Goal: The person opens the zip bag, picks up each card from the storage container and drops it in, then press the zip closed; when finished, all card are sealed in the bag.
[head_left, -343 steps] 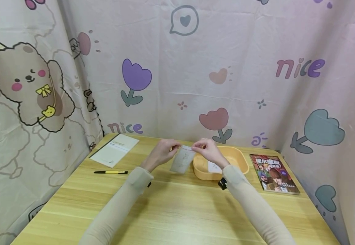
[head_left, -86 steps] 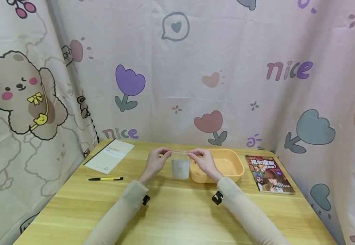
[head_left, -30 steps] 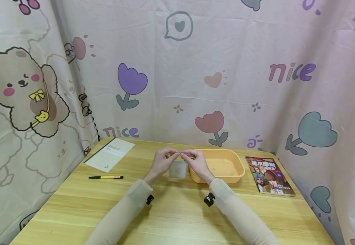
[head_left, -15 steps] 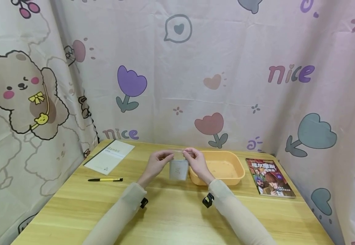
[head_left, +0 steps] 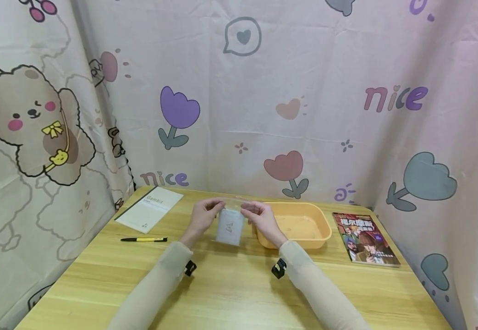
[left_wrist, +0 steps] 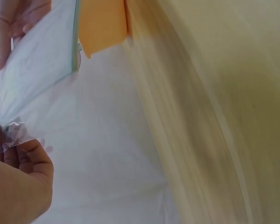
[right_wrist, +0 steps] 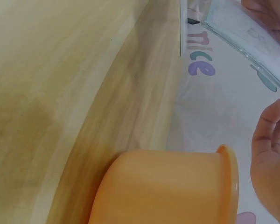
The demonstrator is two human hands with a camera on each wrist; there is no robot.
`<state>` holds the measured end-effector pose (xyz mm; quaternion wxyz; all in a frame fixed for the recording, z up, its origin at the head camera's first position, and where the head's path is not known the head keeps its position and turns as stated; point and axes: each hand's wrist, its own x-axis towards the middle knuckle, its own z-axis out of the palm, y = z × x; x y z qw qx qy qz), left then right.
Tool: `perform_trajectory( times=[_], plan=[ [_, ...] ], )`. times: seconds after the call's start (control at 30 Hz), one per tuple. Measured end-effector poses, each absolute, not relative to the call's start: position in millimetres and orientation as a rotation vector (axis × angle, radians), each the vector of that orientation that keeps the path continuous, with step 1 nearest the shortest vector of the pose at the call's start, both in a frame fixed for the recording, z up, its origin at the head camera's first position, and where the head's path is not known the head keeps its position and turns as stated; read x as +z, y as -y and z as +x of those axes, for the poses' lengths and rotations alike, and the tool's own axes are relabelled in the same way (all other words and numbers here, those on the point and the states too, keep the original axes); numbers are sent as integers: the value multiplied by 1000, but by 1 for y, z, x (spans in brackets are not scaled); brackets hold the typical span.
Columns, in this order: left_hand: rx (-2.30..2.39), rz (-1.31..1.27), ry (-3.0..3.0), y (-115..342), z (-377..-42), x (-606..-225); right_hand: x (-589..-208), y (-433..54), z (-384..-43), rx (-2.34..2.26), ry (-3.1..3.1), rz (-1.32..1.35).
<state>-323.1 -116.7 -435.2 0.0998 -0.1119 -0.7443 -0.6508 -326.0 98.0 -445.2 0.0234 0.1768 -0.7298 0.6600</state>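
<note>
A clear plastic zip bag [head_left: 233, 203] hangs upright over the table, with white cards or a flat white packet [head_left: 229, 229] inside it bearing a small line drawing. My left hand [head_left: 205, 216] pinches the bag's upper left corner; in the left wrist view the plastic bunches up at the fingertips of the left hand [left_wrist: 21, 182]. My right hand [head_left: 264, 219] pinches the upper right side. In the right wrist view the right hand [right_wrist: 273, 158] has thumb and finger right at the bag's edge, and the packet [right_wrist: 252, 37] shows through the film.
A yellow-orange tray [head_left: 300, 243] stands just right of the bag, behind the right hand. A white notebook [head_left: 150, 210] and a yellow-black pen [head_left: 144, 239] lie on the left of the wooden table [head_left: 239, 293]. A comic-style book [head_left: 366, 239] lies at the right.
The white packet, seen in the tray earliest, is now in the bag. Over the last second the hands moved apart along the bag's top, and the bag has tilted and shifted slightly left.
</note>
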Motion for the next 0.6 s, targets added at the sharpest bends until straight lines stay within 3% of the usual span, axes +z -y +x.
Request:
perform_trajectory(
  times=[0.6],
  plan=[
    [-2020,-93,2147,125,-349,-444,-453,-81,-321,2033,2334,482]
  ],
)
